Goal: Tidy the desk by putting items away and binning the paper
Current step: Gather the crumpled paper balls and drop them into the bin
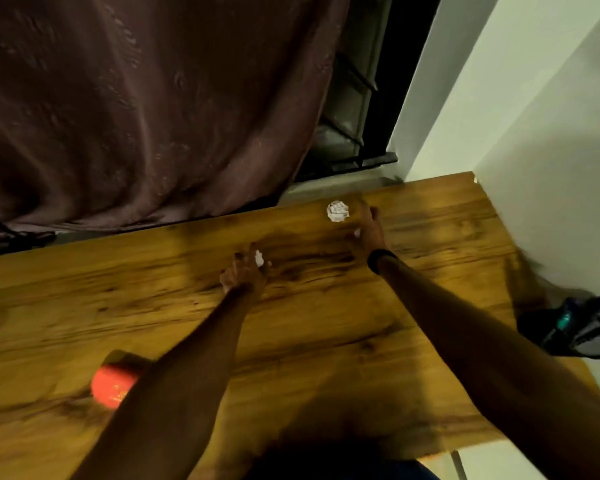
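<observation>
Paper first: 1 crumpled white paper ball [338,211] sat free on the wooden worktop [326,323], close to the far edge, and I had it just to the left of the right hand [369,225]. That hand reached far out across the wood, a dark band [380,259] round its wrist, with a small white scrap [356,232] showing at its lower edge. The frame was smeared with motion there, so I could not tell whether the fingers were clenched on that scrap or merely lying beside it. They were not yet touching the paper ball; a sliver of wood showed between.

Over to the left hand [243,273], nearer the middle of the worktop. Its fingers were curled, and a second white paper wad [259,258] was pinched at the fingertips, half hidden by them.

Near the front left, a red cylindrical object [113,388] lay on its side, partly covered by the left forearm; I made out faint markings on it, but not what they said.

Behind the worktop hung a brown curtain [146,105], and to its right I saw a dark window with bars [354,109]. A pale wall [541,116] met the worktop's right side. Beyond the right edge, lower down, sat a black bag [572,329] with a teal item in it.
</observation>
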A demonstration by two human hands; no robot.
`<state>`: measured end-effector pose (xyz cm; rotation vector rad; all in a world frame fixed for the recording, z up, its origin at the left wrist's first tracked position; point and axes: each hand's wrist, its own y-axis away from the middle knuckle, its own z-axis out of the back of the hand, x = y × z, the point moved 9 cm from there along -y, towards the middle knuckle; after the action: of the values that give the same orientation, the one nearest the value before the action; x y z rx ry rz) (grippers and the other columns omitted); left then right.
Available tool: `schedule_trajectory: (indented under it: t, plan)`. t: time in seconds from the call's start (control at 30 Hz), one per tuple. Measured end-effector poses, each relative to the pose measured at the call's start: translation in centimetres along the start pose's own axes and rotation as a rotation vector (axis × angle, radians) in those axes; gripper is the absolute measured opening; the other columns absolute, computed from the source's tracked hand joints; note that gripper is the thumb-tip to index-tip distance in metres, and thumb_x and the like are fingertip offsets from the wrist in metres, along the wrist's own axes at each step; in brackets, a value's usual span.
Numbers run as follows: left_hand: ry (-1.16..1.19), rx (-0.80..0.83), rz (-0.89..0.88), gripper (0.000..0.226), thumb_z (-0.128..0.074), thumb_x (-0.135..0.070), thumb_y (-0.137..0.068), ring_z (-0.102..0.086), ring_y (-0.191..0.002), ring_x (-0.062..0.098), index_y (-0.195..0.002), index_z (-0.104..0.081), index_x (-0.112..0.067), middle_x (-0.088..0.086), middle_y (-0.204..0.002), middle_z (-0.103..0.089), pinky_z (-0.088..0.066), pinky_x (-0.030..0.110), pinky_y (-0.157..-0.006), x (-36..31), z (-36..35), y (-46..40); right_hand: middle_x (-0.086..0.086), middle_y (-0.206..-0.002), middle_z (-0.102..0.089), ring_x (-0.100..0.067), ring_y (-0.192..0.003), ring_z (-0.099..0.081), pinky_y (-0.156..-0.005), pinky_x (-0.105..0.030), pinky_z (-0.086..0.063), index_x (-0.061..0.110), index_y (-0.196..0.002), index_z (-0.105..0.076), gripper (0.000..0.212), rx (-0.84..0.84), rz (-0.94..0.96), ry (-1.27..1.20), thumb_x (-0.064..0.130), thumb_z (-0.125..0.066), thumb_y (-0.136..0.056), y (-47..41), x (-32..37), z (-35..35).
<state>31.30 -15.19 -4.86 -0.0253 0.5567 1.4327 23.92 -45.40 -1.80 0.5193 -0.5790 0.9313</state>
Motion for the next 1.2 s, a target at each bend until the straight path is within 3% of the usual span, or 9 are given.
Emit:
schedule_trajectory:
  t: [0.17, 0.27, 0.47, 0.57, 0.63, 0.77, 0.9, 1.0, 1.2]
  plan:
    - [0.093, 0.026, -0.068, 0.058, -0.059, -0.048, -0.083, -0.06, -0.112, 0.039, -0.135, -0.045, -0.026, 0.014, -0.126, -0.061, -0.051, 0.047, -0.087, -0.5, -1.4, 2.8, -0.011, -0.161, -0.006, -0.037, -0.142, -0.029, -0.1, -0.048, -0.048, 0.036, -0.152, -0.011, 0.094, 0.181, 0.138, 0.166, 0.007, -0.065, -0.081, -4.2, 1.3, -3.1]
    - [0.126, -0.002, -0.069, 0.05, -0.062, -0.048, -0.081, -0.064, -0.103, 0.036, -0.124, -0.045, -0.031, 0.01, -0.118, -0.064, -0.054, 0.043, -0.077, 0.1, -1.3, 5.0, -0.008, -0.161, -0.013, -0.034, -0.143, -0.029, -0.105, -0.049, -0.043, 0.041, -0.148, -0.018, 0.085, 0.313, 0.199, 0.273, 0.008, -0.063, -0.084, -4.1, 2.0, -5.0]
    - [0.218, -0.04, -0.054, 0.046, -0.068, -0.039, -0.082, -0.062, -0.103, 0.036, -0.118, -0.054, -0.015, 0.01, -0.115, -0.06, -0.053, 0.041, -0.078, 0.5, -2.1, 9.7, -0.01, -0.142, -0.032, -0.036, -0.11, -0.057, -0.085, -0.046, -0.055, 0.029, -0.129, -0.043, 0.051, 0.302, 0.201, 0.246, 0.006, -0.061, -0.086, 2.6, 0.9, -5.2]
    - [0.322, 0.004, -0.152, 0.031, -0.072, -0.023, -0.081, -0.064, -0.094, 0.024, -0.1, -0.059, -0.001, 0.004, -0.096, -0.064, -0.052, 0.04, -0.082, 0.1, -3.3, 11.9, -0.012, -0.138, -0.036, -0.037, -0.1, -0.06, -0.071, -0.037, -0.049, 0.024, -0.127, -0.046, 0.04, 0.254, 0.243, 0.29, 0.012, -0.054, -0.091, 7.6, 0.6, -5.2]
    - [0.39, 0.042, -0.101, 0.042, -0.074, -0.031, -0.075, -0.065, -0.094, 0.031, -0.095, -0.061, 0.004, 0.015, -0.096, -0.068, -0.05, 0.033, -0.086, 0.9, -4.5, 13.0, -0.012, -0.138, -0.036, -0.037, -0.102, -0.058, -0.072, -0.037, -0.045, 0.022, -0.127, -0.047, 0.037, 0.251, 0.233, 0.284, 0.015, -0.054, -0.091, 10.6, 0.4, -5.4]
    - [0.425, 0.132, -0.062, 0.058, -0.07, -0.058, -0.068, -0.062, -0.103, 0.028, -0.109, -0.056, -0.018, 0.008, -0.111, -0.065, -0.053, 0.041, -0.088, 1.9, -6.9, 16.8, -0.013, -0.129, -0.045, -0.037, -0.108, -0.055, -0.084, -0.04, -0.047, 0.023, -0.125, -0.048, 0.034, 0.178, 0.137, 0.114, 0.021, -0.056, -0.092, 16.7, -1.0, -5.5]
    - [0.361, 0.062, -0.179, 0.061, -0.058, -0.057, -0.085, -0.056, -0.113, 0.029, -0.118, -0.054, -0.006, 0.013, -0.12, -0.061, -0.035, 0.03, -0.1, 2.0, -7.9, 21.8, -0.016, -0.127, -0.048, -0.037, -0.105, -0.056, -0.084, -0.039, -0.047, 0.015, -0.127, -0.049, 0.036, 0.063, 0.015, -0.071, 0.025, -0.057, -0.093, 24.7, -3.9, -6.3]
    - [0.358, 0.063, -0.237, 0.065, -0.054, -0.06, -0.086, -0.052, -0.122, 0.029, -0.129, -0.049, -0.012, 0.011, -0.131, -0.056, -0.037, 0.036, -0.107, 2.3, -9.8, 25.9, -0.016, -0.125, -0.052, -0.03, -0.103, -0.057, -0.084, -0.031, -0.043, 0.013, -0.125, -0.051, 0.043, -0.016, -0.044, -0.176, 0.037, -0.056, -0.091, 31.0, -5.6, -6.8]
    - [0.552, 0.327, -0.289, 0.046, -0.047, -0.071, -0.077, -0.062, -0.1, 0.021, -0.105, -0.052, -0.035, -0.001, -0.108, -0.066, -0.053, 0.043, -0.087, 0.7, -14.5, 35.6, -0.008, -0.093, -0.063, -0.022, -0.077, -0.06, -0.065, -0.034, -0.049, 0.027, -0.101, -0.057, 0.01, -0.044, -0.199, -0.533, 0.025, -0.062, -0.093, 41.6, -9.4, -6.0]
